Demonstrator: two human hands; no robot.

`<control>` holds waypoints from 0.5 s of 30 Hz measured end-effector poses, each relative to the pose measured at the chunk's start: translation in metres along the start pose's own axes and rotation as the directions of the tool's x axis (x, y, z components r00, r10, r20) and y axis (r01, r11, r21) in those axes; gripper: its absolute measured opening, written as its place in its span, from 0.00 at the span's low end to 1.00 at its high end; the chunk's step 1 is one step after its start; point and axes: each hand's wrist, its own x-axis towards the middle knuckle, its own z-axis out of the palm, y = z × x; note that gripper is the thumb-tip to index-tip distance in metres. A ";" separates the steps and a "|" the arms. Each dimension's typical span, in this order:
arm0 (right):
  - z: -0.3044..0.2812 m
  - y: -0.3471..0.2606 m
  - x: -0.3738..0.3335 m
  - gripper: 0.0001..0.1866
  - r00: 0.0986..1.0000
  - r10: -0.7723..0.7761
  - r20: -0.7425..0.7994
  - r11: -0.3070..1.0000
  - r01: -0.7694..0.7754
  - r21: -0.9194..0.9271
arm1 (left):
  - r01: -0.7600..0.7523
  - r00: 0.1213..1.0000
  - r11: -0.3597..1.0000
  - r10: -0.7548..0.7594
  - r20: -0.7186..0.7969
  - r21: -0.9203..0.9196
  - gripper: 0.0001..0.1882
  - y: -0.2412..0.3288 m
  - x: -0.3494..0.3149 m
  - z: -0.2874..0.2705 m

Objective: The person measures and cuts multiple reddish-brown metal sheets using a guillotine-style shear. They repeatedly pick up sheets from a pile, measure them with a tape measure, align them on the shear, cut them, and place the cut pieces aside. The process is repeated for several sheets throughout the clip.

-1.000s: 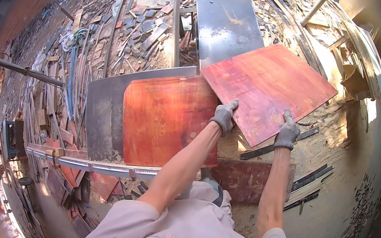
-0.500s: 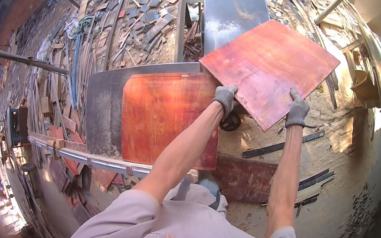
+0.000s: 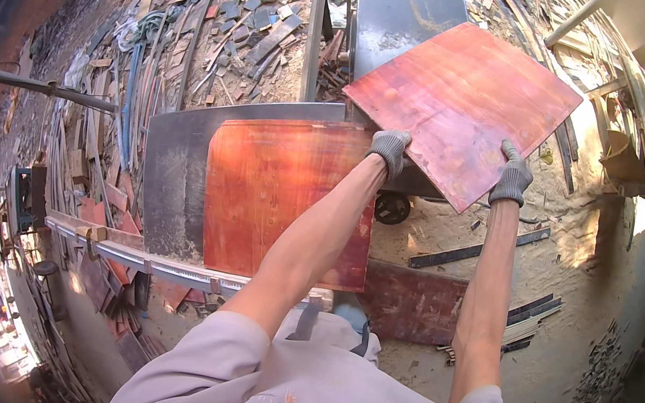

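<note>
A: Far left first: heaps of loose timber offcuts and slats [image 3: 151, 67] litter the ground. Moving in, a grey metal saw table [image 3: 171, 179] carries one reddish-orange plywood panel [image 3: 282, 195], lying flat and reaching to the table's near edge, where a pale guide rail [image 3: 163, 265] runs along it.

B: And the hands?

A: The left hand [image 3: 391, 147], in a grey knit glove, is closed over the near left edge of a second board, a large square reddish-brown plywood sheet [image 3: 462, 106]. The right hand [image 3: 512, 176], gloved the same, is clamped on the near edge too, close to the near right corner. Fingers wrapped tight, both of them.

B: Where does that sheet sit?

A: Held up in the air, tilted, beyond and to the right of the panel on the table. It stretches away from both grips, up and to the right, with one corner pointing far right. It overlaps a dark grey metal plate [image 3: 405, 14] behind it.

B: Which hand is nearer the table?

A: The left, just off the flat panel's far right corner.

B: Count?

A: Two reddish boards, two gloved hands, one table, one dark red slab [image 3: 407, 302] below on the sandy ground.
</note>
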 end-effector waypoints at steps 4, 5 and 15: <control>0.000 0.004 0.005 0.14 1.000 -0.024 -0.020 0.999 0.025 0.045 | -0.001 1.000 0.997 -0.001 0.028 0.081 0.20 0.040 -0.007 -0.059; -0.002 0.005 0.007 0.14 0.999 -0.033 -0.030 0.999 0.034 0.025 | 0.019 0.997 0.997 -0.025 0.074 0.079 0.20 0.046 -0.007 -0.065; 0.012 0.014 -0.004 0.16 0.980 0.040 -0.196 0.990 -0.012 0.139 | -0.081 0.996 0.839 0.049 -0.073 -0.538 0.15 -0.068 0.068 0.055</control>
